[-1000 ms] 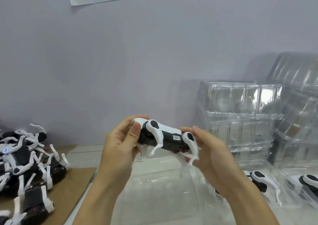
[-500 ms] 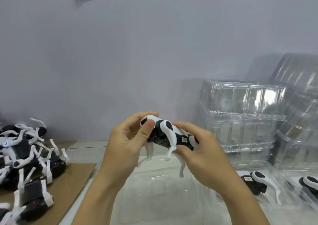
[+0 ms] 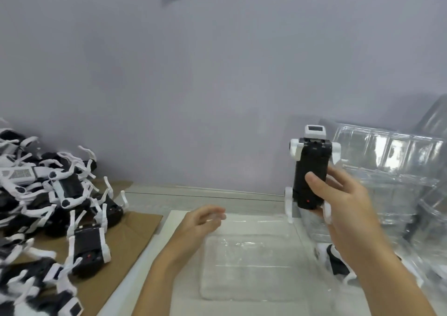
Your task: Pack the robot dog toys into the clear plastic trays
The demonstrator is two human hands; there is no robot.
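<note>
Fingers [image 3: 316, 182] of the right hand [image 3: 343, 207] curl round a black-and-white robot dog toy [image 3: 310, 170], held upright with its black underside facing the camera and its head uppermost, above the far right corner of a clear plastic tray [image 3: 254, 267]. The left hand [image 3: 200, 221] hovers over the tray's near-left part, its fingers loosely curled and holding nothing, blurred at the tips. That tray lies on the white surface [image 3: 154, 255]. A packed dog [image 3: 335, 260] shows partly behind the right forearm. Stacked clear trays [image 3: 391, 170] stand against the wall at right. More toy dogs [image 3: 55, 194] are heaped on brown cardboard [image 3: 135, 238] at left.
</note>
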